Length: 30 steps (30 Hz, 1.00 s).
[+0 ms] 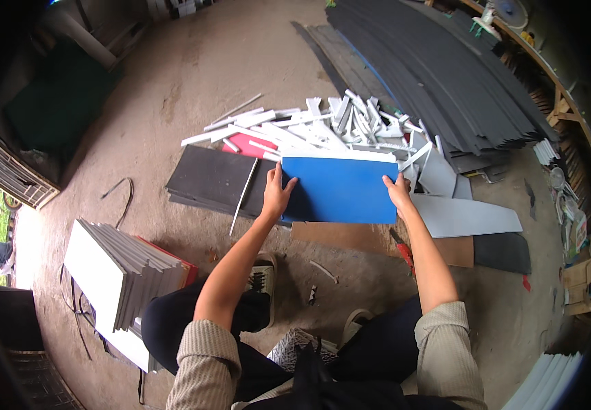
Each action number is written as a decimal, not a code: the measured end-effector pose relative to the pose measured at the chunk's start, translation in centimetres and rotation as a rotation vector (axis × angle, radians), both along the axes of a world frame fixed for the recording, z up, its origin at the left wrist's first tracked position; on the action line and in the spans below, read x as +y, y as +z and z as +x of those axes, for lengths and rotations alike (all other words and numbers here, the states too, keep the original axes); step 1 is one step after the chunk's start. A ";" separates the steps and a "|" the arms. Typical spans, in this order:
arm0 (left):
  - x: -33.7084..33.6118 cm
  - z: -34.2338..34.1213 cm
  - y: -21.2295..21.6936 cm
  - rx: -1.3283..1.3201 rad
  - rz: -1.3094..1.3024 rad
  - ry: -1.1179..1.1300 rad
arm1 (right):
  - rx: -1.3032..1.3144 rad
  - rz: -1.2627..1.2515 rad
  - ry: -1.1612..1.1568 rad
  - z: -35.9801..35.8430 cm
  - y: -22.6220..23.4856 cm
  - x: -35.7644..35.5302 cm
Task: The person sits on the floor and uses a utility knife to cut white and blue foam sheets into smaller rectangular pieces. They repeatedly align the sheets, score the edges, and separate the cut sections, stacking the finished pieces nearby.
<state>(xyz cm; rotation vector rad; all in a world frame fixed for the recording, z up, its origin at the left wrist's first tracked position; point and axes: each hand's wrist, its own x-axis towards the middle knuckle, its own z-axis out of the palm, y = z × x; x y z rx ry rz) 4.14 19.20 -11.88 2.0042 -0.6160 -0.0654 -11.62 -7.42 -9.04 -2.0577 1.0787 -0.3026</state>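
Note:
I hold a blue rectangular board [340,189] with a white top edge in front of me, above the floor. My left hand [276,193] grips its left edge, and my right hand [399,192] grips its right edge. Behind the board lies a heap of white offcut strips [323,126] with a red piece [248,145] among them. A dark sheet [210,179] lies on the floor to the left of my left hand, with a thin white strip across it. A brown cardboard sheet [350,239] sits under the board.
A stack of white-faced boards [114,270] stands at my left knee. Long dark panels [439,75] are piled at the back right. A pale grey sheet [466,217] and a red-handled tool [405,251] lie to the right. More white boards [548,383] lie at the lower right.

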 end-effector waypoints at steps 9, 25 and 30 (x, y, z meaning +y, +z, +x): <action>2.2 1.2 8.3 -0.185 0.083 -0.361 | -0.454 0.085 0.066 -4.0 8.6 1.1; 0.0 -3.7 -9.0 0.130 0.357 -0.059 | -0.026 -0.180 -0.265 -6.1 -16.4 3.8; 0.3 -4.3 -11.0 -0.093 0.393 0.022 | -0.129 -0.241 -0.312 -6.3 -16.2 6.0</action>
